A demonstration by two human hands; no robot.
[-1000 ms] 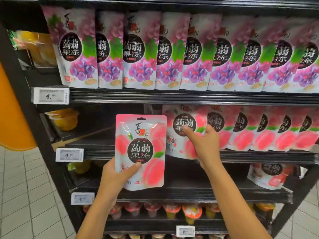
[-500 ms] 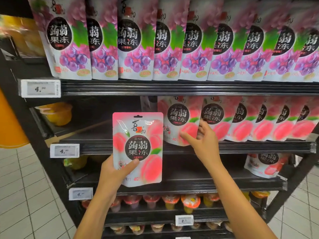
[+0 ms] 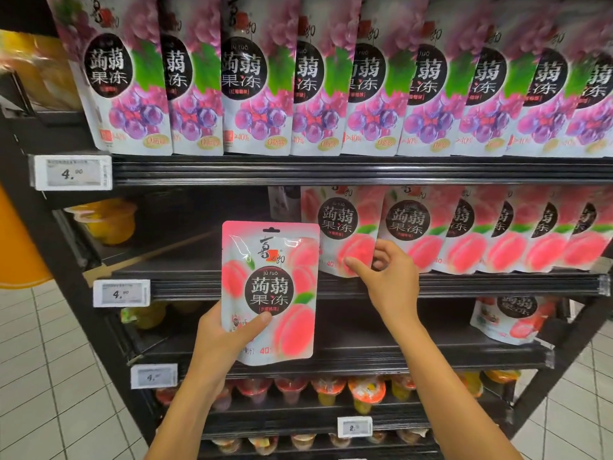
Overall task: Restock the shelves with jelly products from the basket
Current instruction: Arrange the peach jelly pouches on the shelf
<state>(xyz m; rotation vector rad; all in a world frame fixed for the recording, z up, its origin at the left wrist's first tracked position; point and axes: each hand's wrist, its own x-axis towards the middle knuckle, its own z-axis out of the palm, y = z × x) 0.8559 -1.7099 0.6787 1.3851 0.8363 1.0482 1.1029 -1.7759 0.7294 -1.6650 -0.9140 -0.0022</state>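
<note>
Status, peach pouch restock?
Left hand grips peach pouch, not yet shelved. Right hand holds leftmost shelved pouch. Nothing between pouch and middle shelf.

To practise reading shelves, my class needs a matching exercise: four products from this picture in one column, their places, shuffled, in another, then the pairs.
1 grape pouches
2 loose peach pouch
3 red pouch
4 jelly cup row

A left hand
B upper shelf
C lowest shelves
D third shelf down, right end

Pairs: 1-B, 2-A, 3-D, 4-C.
</note>
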